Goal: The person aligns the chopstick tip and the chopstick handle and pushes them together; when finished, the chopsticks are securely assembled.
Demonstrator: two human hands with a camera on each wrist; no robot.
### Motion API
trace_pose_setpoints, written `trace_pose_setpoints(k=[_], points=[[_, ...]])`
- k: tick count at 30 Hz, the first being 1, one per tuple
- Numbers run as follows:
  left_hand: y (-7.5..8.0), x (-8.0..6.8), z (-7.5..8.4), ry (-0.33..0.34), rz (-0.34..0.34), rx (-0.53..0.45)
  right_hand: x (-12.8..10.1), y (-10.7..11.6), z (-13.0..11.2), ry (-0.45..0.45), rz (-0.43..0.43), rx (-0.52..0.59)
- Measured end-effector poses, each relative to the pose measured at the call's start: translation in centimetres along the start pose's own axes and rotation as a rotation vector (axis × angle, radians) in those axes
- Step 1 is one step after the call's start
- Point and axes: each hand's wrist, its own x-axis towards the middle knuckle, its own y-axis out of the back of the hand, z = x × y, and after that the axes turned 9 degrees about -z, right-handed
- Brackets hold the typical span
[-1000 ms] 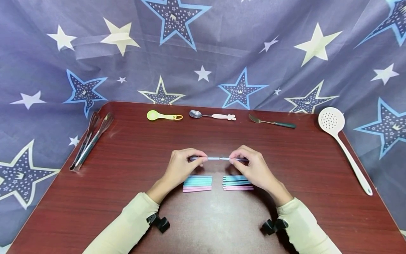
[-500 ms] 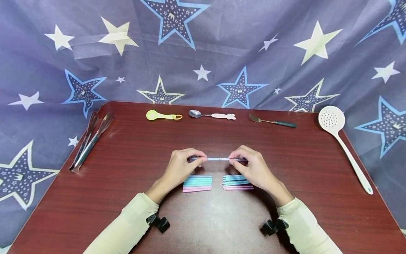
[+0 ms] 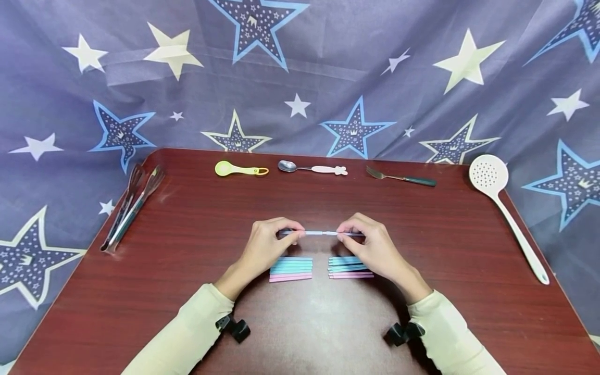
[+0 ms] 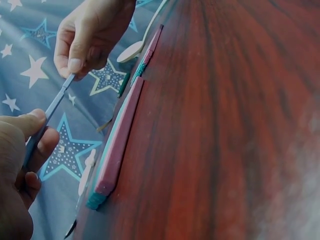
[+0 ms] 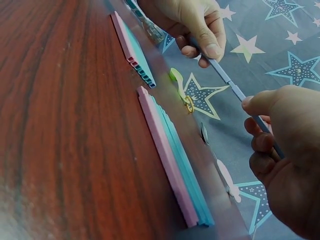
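Note:
My left hand (image 3: 269, 242) pinches one end of a thin pale blue stick (image 3: 314, 233) between thumb and fingers. The other end is pinched by my right hand (image 3: 372, 242). In the right wrist view a step or joint line (image 5: 230, 83) shows partway along the stick, between the hands; the two lengths line up there. The stick is held up above the table. Closer to me lie two rows of turquoise and pink sticks, a left row (image 3: 290, 270) and a right row (image 3: 350, 267). Hollow square ends show on the left row in the right wrist view.
Along the table's far edge lie a yellow measuring spoon (image 3: 240, 169), a spoon with a white handle (image 3: 311, 168) and a green-handled fork (image 3: 400, 178). Metal tongs (image 3: 133, 208) lie at the left edge, a white skimmer (image 3: 508, 213) at the right. A star-patterned cloth (image 3: 319, 67) hangs behind.
Both hands keep the same pinch on the stick, in nearly the same place. The head view has shifted very slightly; nothing else has visibly moved.

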Motion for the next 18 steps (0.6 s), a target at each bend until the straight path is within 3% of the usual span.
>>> trace_pose_setpoints(k=[18], points=[[-0.28,0.08,0.12,-0.025,-0.007,-0.045,0.04,-0.12,-0.21,0.013,0.009,0.022]])
